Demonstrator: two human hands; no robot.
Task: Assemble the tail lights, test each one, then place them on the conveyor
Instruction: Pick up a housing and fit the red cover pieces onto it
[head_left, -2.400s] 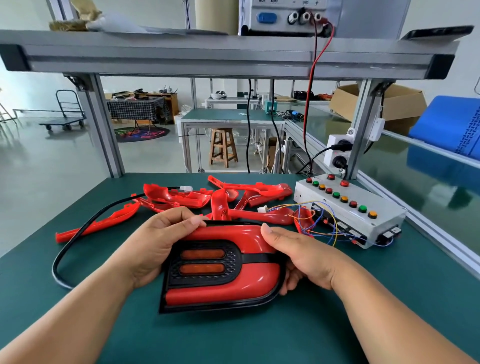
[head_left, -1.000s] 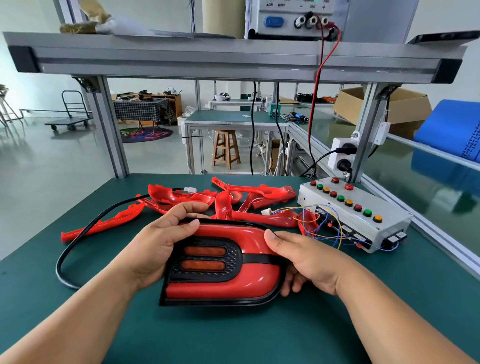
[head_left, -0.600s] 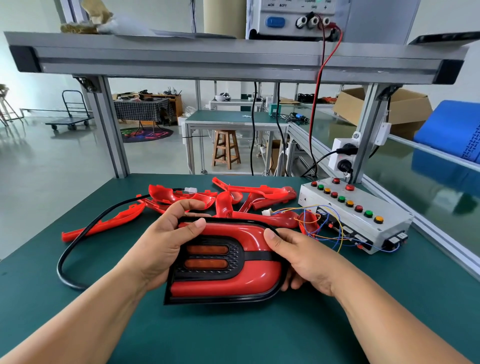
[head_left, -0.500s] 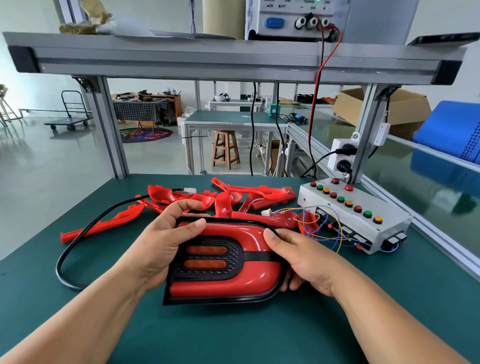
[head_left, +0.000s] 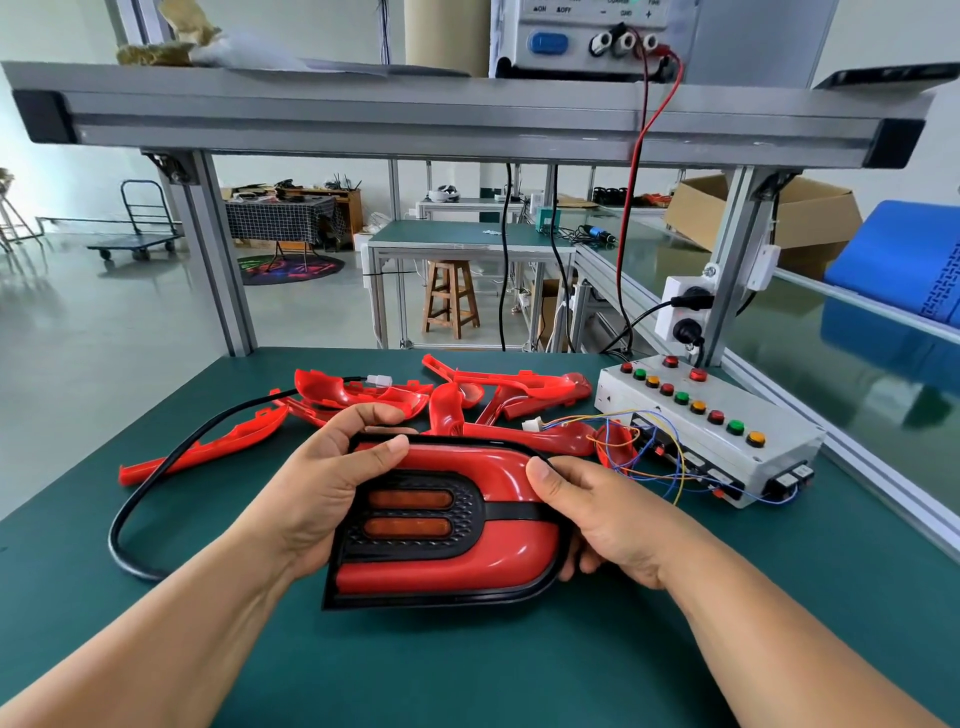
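Observation:
A red tail light (head_left: 457, 558) with a black rim and two orange strips in a black insert is held just above the green table (head_left: 519, 670). My left hand (head_left: 322, 488) grips its left end, thumb on top and fingers curled over the far edge. My right hand (head_left: 597, 514) grips its right end, thumb on the red face and fingers underneath. A black cable (head_left: 156, 483) curves from behind the light round the left side. The grey test box (head_left: 711, 431) with red, green and orange buttons sits at the right.
Several loose red lens shells (head_left: 467, 400) lie behind the light. Coloured wires (head_left: 644, 447) trail from the box. A power supply (head_left: 587, 36) stands on the overhead shelf, its red lead (head_left: 631, 208) hanging down. The green conveyor (head_left: 841, 364) runs along the right, past a rail.
Both hands have lifted the tail light slightly and tilted its face toward me. My left thumb shifted onto the top edge. The rest of the bench is unchanged.

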